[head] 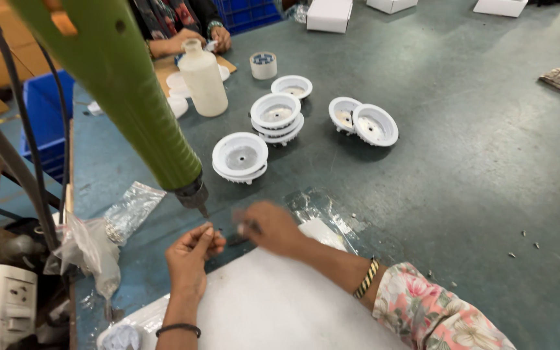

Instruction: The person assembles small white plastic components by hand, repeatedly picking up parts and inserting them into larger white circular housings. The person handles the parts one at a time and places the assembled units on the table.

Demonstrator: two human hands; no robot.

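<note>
Item: a tiny dark part [218,231], probably a screw, which I am pinching between the nearly closed fingertips of my left hand [189,256], just under the tip of the hanging green power screwdriver [115,84]. It is looking light, hard and easy to drop, so I am judging that a fingertip pinch across its body is suiting it best. My right hand [268,227] is blurring just beside my left hand, fingers curled over something small and dark [238,238] that I cannot identify. Both hands are working over a white sheet [280,304] on the worktop [461,188]. Beyond my hands, white round housings [240,157] are lying open side up, some stacked, each empty. Farther off, a translucent plastic bottle [203,81] is standing, contents unclear. To the left of my left hand, crumpled clear bags [108,230] are lying.
</note>
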